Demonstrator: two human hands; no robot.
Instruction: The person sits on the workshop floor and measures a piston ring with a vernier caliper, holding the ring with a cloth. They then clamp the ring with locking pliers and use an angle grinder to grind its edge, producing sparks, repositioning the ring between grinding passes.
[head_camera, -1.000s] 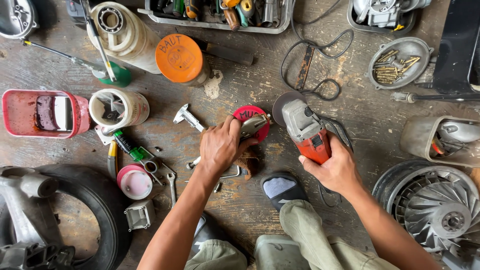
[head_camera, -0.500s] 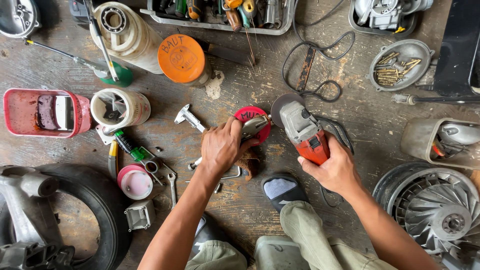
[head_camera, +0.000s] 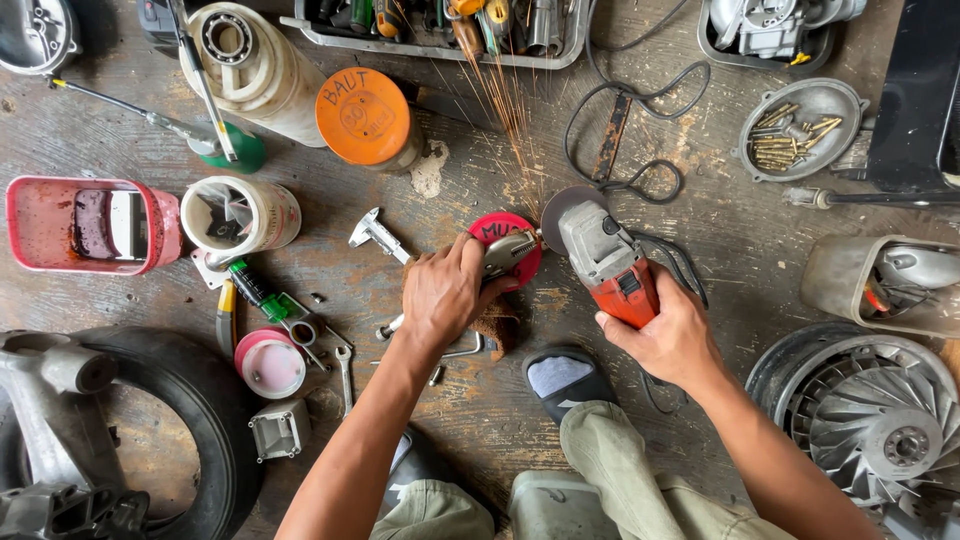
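Note:
My right hand (head_camera: 668, 336) grips the rear of a red and grey angle grinder (head_camera: 606, 257). Its disc (head_camera: 560, 208) touches a small grey metal part (head_camera: 508, 250), and orange sparks (head_camera: 505, 120) fly up toward the far tool tray. My left hand (head_camera: 446, 295) presses that metal part down on a round red lid (head_camera: 503, 234), with a brown rag (head_camera: 494, 326) under the palm. The grinder's black cord (head_camera: 640, 180) loops away behind it. My foot in a dark sandal (head_camera: 565, 378) rests just below the hands.
An orange-lidded can (head_camera: 368, 116), a white tube (head_camera: 250, 60), a cut white cup (head_camera: 238, 214), a red box (head_camera: 85, 225), a pink lid (head_camera: 270, 362), wrenches (head_camera: 345, 365), a tyre (head_camera: 190, 420), a fan wheel (head_camera: 880, 430), a dish of brass bits (head_camera: 800, 125) and a tool tray (head_camera: 440, 25) crowd the wooden floor.
The grinder disc has come against the metal part and sparks now fly upward; earlier none showed. Both hands stay in nearly the same place.

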